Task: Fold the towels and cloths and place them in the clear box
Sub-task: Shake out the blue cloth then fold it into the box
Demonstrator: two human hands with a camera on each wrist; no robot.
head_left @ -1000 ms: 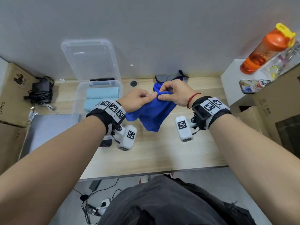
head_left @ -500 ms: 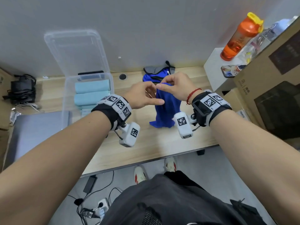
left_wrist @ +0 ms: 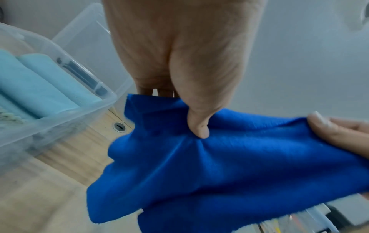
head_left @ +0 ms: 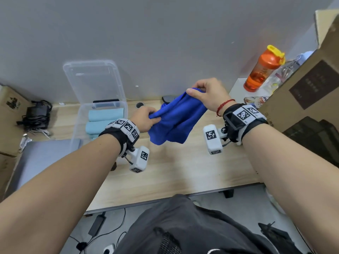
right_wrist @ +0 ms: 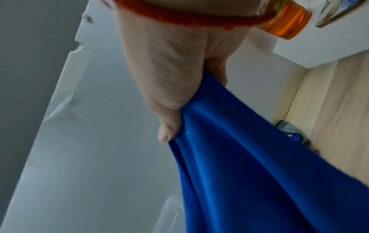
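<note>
A bright blue cloth (head_left: 176, 120) (left_wrist: 229, 170) (right_wrist: 249, 165) hangs in the air above the wooden table (head_left: 183, 173), stretched between both hands. My left hand (head_left: 146, 118) (left_wrist: 197, 124) pinches its lower left edge between thumb and fingers. My right hand (head_left: 203, 92) (right_wrist: 171, 126) grips the upper right edge, held higher. The clear box (head_left: 80, 118) (left_wrist: 60, 110) stands at the back left with its lid propped open against the wall. Inside it lie folded light blue towels (head_left: 104, 115) (left_wrist: 46, 85).
A grey and blue cloth (head_left: 167, 99) lies at the table's back behind the blue one. An orange bottle (head_left: 262, 70) stands on a white shelf at the right, beside a large cardboard box (head_left: 304, 92). A black charger (head_left: 36, 114) and a grey laptop (head_left: 42, 158) sit left.
My hands have drawn apart, spreading the blue cloth. The right hand rose up and right, and the left moved down and left. The cloth is now wide instead of hanging bunched.
</note>
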